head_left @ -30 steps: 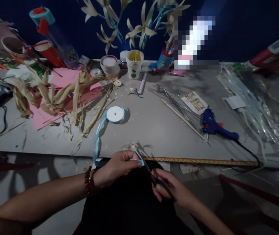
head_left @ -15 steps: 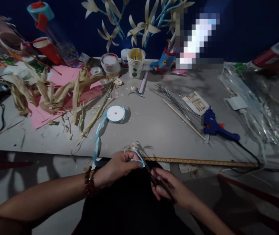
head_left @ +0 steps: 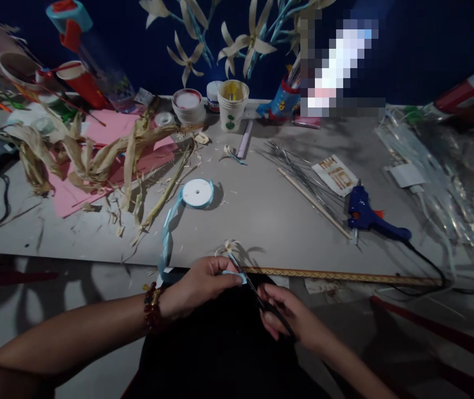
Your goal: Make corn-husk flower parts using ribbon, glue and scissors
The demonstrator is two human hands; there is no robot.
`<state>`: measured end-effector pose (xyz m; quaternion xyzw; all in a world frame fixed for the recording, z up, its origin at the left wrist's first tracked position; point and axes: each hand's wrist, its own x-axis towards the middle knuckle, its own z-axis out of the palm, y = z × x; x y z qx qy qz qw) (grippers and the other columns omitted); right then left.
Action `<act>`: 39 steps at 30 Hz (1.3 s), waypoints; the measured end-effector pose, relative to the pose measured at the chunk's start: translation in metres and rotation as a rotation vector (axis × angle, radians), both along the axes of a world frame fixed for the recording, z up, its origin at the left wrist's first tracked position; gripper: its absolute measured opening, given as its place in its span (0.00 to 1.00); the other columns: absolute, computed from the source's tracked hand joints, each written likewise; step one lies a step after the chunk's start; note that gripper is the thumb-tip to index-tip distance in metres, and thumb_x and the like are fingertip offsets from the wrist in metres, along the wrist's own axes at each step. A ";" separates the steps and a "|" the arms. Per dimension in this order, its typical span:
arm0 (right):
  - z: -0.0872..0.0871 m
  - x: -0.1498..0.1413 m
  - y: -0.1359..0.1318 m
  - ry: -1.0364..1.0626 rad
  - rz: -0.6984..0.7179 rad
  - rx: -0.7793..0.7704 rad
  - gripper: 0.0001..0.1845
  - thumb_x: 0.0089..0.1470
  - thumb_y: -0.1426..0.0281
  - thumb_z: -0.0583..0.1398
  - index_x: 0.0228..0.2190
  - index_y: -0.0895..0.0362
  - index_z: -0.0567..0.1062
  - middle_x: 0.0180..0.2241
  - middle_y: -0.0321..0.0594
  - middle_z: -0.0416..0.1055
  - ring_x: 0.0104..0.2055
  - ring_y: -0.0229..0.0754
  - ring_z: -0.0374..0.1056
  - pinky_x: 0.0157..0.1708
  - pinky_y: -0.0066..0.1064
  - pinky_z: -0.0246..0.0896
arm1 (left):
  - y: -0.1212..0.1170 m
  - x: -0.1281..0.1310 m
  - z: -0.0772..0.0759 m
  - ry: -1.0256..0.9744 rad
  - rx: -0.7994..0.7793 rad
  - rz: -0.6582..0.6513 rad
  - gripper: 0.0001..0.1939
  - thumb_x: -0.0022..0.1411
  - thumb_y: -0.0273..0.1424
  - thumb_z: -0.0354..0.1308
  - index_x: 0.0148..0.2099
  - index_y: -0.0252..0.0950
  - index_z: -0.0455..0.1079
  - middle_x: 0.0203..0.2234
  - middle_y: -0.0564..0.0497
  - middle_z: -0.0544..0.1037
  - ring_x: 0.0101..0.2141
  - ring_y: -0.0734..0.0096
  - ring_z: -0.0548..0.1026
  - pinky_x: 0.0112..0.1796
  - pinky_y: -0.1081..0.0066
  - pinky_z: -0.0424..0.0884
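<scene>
My left hand [head_left: 203,282], with a beaded bracelet at the wrist, pinches a light blue ribbon [head_left: 240,278] between thumb and fingers just past the table's front edge. My right hand [head_left: 284,313] is closed round the handles of black scissors [head_left: 258,295]. Their blades point up and left, lying against the ribbon at my left fingertips. Just beyond the fingers is a small pale husk flower [head_left: 230,247]; whether its stem is held is hidden. On the table the ribbon spool [head_left: 197,193] lies flat, its twisted blue strip hanging over the edge beside my left hand.
Dried corn husks [head_left: 91,160] lie on pink paper [head_left: 64,202] at left. Thin wires [head_left: 303,172], a stick [head_left: 315,204] and a blue glue gun [head_left: 372,216] with its cord are at right. Cups and a tall bottle [head_left: 106,75] line the back, under pale flowers [head_left: 251,41].
The scissors' handles have come closer together and the blades look more closed at the ribbon. My left hand has stayed almost in place. The view has shifted very slightly.
</scene>
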<state>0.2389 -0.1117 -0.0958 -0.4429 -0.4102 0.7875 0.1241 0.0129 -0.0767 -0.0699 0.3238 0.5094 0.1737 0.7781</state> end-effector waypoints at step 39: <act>0.029 0.019 0.079 -1.107 0.082 1.033 0.10 0.55 0.62 0.62 0.29 0.53 0.67 0.28 0.36 0.71 0.27 0.43 0.67 0.26 0.30 0.49 | 0.075 -0.103 0.073 1.088 1.337 0.113 0.09 0.63 0.37 0.59 0.36 0.39 0.78 0.26 0.53 0.80 0.23 0.71 0.73 0.28 0.74 0.68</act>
